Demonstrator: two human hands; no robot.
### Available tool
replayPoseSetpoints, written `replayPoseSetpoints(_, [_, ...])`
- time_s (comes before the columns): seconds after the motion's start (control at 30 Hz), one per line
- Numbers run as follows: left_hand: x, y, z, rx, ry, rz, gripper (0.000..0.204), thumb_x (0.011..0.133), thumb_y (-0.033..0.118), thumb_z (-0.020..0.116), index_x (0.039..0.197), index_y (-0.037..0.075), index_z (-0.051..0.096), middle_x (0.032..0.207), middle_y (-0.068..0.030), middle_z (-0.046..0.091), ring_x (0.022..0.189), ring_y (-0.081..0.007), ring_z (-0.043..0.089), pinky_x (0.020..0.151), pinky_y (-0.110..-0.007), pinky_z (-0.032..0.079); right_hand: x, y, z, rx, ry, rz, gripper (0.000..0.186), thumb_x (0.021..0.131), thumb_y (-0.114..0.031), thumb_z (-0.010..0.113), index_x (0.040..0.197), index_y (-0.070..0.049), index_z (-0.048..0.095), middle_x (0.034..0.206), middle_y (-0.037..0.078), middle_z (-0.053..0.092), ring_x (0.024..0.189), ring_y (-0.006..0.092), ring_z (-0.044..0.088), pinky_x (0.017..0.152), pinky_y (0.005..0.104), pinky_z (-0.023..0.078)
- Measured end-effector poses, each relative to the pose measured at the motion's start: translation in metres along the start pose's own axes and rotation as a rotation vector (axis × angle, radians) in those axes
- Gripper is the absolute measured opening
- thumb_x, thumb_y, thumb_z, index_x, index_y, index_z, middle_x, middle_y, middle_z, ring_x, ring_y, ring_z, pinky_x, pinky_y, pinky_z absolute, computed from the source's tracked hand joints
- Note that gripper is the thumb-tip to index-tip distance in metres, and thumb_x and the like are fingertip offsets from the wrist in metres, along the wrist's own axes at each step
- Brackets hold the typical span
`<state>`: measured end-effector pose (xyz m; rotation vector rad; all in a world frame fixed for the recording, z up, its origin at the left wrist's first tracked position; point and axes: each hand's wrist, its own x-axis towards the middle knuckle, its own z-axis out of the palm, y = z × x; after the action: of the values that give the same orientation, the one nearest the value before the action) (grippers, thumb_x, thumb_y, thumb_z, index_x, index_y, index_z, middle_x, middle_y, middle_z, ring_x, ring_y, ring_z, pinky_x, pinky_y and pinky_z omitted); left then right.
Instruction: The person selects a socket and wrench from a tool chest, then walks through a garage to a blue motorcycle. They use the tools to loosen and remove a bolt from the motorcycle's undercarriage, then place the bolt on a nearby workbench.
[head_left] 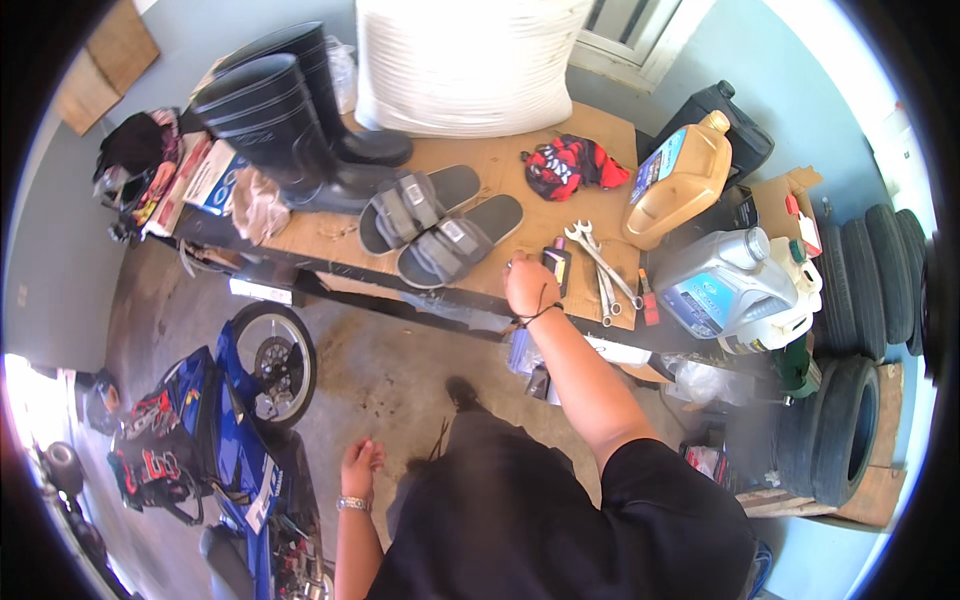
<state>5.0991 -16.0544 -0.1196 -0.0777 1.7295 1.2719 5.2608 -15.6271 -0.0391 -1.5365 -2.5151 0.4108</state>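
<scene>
My right hand reaches over the front edge of the workbench, its fingers pinched together at the cardboard. Whatever they may hold is too small to make out. Just right of it stands a small dark bottle with a coloured label. Several steel wrenches lie beyond the bottle. A pair of grey slide sandals rests to the left of this hand. My left hand, with a metal watch at the wrist, hangs low above the floor, loosely curled and with nothing visible in it.
Black rubber boots, a white sack and a red-black cloth occupy the bench. Oil jugs stand at its right end, near stacked tyres. A blue motorcycle is parked at my left.
</scene>
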Motion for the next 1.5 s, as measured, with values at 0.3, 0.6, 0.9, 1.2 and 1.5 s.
replayPoseSetpoints(0.3, [0.043, 0.077, 0.037, 0.292, -0.142, -0.025, 0.032, 0.096, 0.024, 0.056, 0.122, 0.004, 0.055, 0.097, -0.0065, 0.068, 0.078, -0.0135, 0.063, 0.066, -0.026, 0.048, -0.02, 0.067, -0.064, 0.057, 0.462, 0.199, 0.027, 0.081, -0.015, 0.061, 0.106, -0.006, 0.06, 0.096, 0.017, 0.061, 0.081, 0.0369, 0.062, 0.071, 0.0463, 0.051])
replayPoseSetpoints(0.6, [0.071, 0.093, 0.083, 0.401, -0.276, -0.019, 0.031, 0.094, 0.019, 0.059, 0.119, 0.001, 0.057, 0.098, -0.0087, 0.068, 0.078, -0.0132, 0.062, 0.066, -0.024, 0.048, -0.03, 0.169, -0.063, -0.068, 0.176, 0.224, 0.019, 0.078, -0.016, 0.062, 0.095, -0.007, 0.063, 0.095, 0.014, 0.061, 0.089, 0.0359, 0.061, 0.076, 0.0457, 0.049])
replayPoseSetpoints(0.9, [0.065, 0.099, 0.133, 0.493, -0.375, 0.055, 0.037, 0.095, 0.022, 0.057, 0.124, 0.0, 0.054, 0.102, -0.0093, 0.067, 0.084, -0.0132, 0.062, 0.072, -0.026, 0.049, -0.055, 0.139, -0.052, -0.194, 0.154, 0.29, 0.02, 0.078, -0.022, 0.063, 0.088, -0.004, 0.063, 0.089, 0.015, 0.064, 0.082, 0.0332, 0.065, 0.071, 0.0454, 0.051])
replayPoseSetpoints(1.2, [0.053, 0.088, 0.141, 0.45, -0.307, 0.064, 0.036, 0.094, 0.021, 0.06, 0.122, 0.0, 0.056, 0.101, -0.0076, 0.068, 0.082, -0.0117, 0.063, 0.073, -0.027, 0.05, -0.047, 0.146, -0.081, 0.512, 0.333, 0.244, 0.025, 0.085, -0.014, 0.051, 0.1, 0.001, 0.064, 0.076, 0.022, 0.065, 0.071, 0.0372, 0.064, 0.064, 0.0444, 0.048])
replayPoseSetpoints(1.5, [-0.081, 0.147, 0.114, 0.864, 0.343, 1.056, 0.044, 0.079, 0.021, 0.07, 0.12, 0.008, 0.059, 0.125, -0.0146, 0.055, 0.119, -0.0342, 0.051, 0.095, -0.047, 0.044, -0.094, -0.032, -0.07, 0.567, -0.245, -0.625, 0.011, 0.083, -0.008, 0.063, 0.092, -0.002, 0.063, 0.069, 0.017, 0.061, 0.059, 0.032, 0.061, 0.054, 0.0376, 0.048])
